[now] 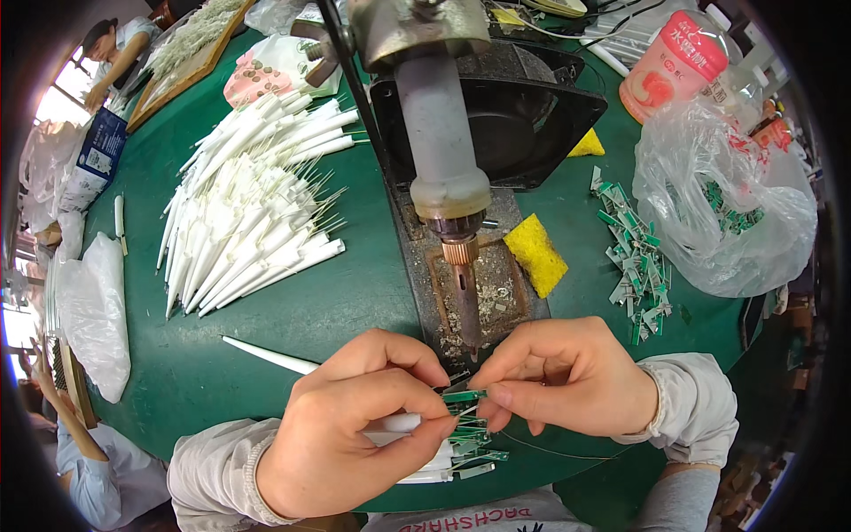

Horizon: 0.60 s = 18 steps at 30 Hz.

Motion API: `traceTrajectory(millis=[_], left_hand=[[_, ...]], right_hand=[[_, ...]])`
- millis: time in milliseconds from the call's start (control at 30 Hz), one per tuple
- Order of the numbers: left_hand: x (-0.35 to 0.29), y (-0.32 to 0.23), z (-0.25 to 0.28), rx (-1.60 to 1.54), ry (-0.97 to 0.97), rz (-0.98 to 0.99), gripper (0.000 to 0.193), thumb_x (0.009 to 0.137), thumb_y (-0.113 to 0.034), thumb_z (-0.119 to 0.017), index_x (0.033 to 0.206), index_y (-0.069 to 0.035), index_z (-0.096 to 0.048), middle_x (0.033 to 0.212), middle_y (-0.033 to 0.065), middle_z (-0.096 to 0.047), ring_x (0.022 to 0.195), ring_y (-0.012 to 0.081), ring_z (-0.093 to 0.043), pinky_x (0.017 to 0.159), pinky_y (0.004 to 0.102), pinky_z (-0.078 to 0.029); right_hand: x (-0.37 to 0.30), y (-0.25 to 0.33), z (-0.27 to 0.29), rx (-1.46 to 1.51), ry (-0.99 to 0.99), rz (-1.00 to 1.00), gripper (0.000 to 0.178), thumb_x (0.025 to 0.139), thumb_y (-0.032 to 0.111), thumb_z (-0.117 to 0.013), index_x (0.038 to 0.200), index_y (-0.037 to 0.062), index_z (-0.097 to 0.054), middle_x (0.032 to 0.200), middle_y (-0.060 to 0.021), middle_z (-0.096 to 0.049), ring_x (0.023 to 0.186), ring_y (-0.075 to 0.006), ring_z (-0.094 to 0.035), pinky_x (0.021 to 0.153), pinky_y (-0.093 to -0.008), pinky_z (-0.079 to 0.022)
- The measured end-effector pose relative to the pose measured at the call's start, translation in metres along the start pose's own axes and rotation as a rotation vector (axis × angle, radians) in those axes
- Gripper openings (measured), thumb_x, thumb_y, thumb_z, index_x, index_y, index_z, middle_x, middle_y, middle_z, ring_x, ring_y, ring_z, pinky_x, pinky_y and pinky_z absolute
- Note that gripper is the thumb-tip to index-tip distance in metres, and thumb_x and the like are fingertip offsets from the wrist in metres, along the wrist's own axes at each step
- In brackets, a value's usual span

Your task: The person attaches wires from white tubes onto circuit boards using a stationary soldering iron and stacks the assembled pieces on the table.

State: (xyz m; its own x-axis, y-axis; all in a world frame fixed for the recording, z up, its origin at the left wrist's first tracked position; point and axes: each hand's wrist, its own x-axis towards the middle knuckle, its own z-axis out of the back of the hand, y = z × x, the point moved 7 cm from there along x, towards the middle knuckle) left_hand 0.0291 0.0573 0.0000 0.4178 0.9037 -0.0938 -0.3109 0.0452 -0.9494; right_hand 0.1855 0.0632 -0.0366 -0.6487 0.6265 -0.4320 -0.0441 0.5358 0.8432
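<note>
A soldering iron [463, 293] stands clamped with its tip pointing down, just above and between my two hands. My left hand [355, 426] is closed around a white tapered tube [403, 423], whose thin pale wire reaches toward my right fingers. Between my fingertips lies a small green circuit board [463, 396], close below the iron's tip. My right hand [572, 377] pinches at the board's right end; its fingers hide the exact grip. From below that hand a thin wire [558, 454] trails right. Several tubes with green boards [474, 450] lie under my hands.
White tapered tubes with wires [248, 204] are heaped at left. Loose green boards [634, 253] lie right, beside a clear plastic bag [709, 222]. Yellow sponge [535, 255], black fan [505, 115] and pink-labelled bottle [678, 58] surround the iron. Other people sit along the left.
</note>
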Motion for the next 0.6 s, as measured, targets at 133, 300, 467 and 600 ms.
traceTrajectory(millis=[133,300,467,600], left_hand=[[0.001,0.001,-0.003,0.001,0.006,-0.002,0.014,0.073,0.005,-0.074,0.082,-0.003,-0.068,0.1,0.0106,-0.062,0.085,0.0134,-0.061,0.068,0.0236,-0.05],[0.0,0.004,-0.005,-0.034,0.027,0.035,0.012,0.075,0.006,-0.073,0.082,-0.002,-0.066,0.101,0.0116,-0.064,0.084,0.0135,-0.063,0.07,0.0244,-0.052],[0.0,0.008,-0.007,-0.15,0.058,0.13,0.01,0.079,0.008,-0.069,0.085,0.001,-0.066,0.101,0.0136,-0.064,0.085,0.0138,-0.064,0.075,0.0249,-0.054],[-0.002,0.012,-0.008,-0.217,0.045,0.172,0.009,0.08,0.01,-0.066,0.086,0.003,-0.066,0.101,0.015,-0.063,0.086,0.0143,-0.064,0.076,0.025,-0.054]], right_hand=[[0.001,-0.001,-0.001,0.023,0.05,-0.051,0.016,0.094,0.009,-0.058,0.109,0.0023,-0.059,0.093,-0.0045,-0.068,0.081,-0.0098,-0.067,0.056,-0.0185,-0.049],[0.002,-0.001,-0.002,0.024,0.06,-0.034,0.014,0.094,0.009,-0.058,0.106,0.0025,-0.059,0.092,-0.0044,-0.068,0.08,-0.0089,-0.067,0.055,-0.0183,-0.048],[0.002,-0.001,-0.002,0.024,0.069,-0.015,0.014,0.094,0.009,-0.059,0.106,0.0029,-0.06,0.092,-0.0042,-0.068,0.08,-0.0087,-0.067,0.054,-0.0182,-0.047],[0.002,0.0,-0.002,0.037,0.077,-0.021,0.015,0.094,0.01,-0.059,0.107,0.003,-0.059,0.092,-0.0047,-0.068,0.081,-0.0087,-0.067,0.055,-0.0182,-0.047]])
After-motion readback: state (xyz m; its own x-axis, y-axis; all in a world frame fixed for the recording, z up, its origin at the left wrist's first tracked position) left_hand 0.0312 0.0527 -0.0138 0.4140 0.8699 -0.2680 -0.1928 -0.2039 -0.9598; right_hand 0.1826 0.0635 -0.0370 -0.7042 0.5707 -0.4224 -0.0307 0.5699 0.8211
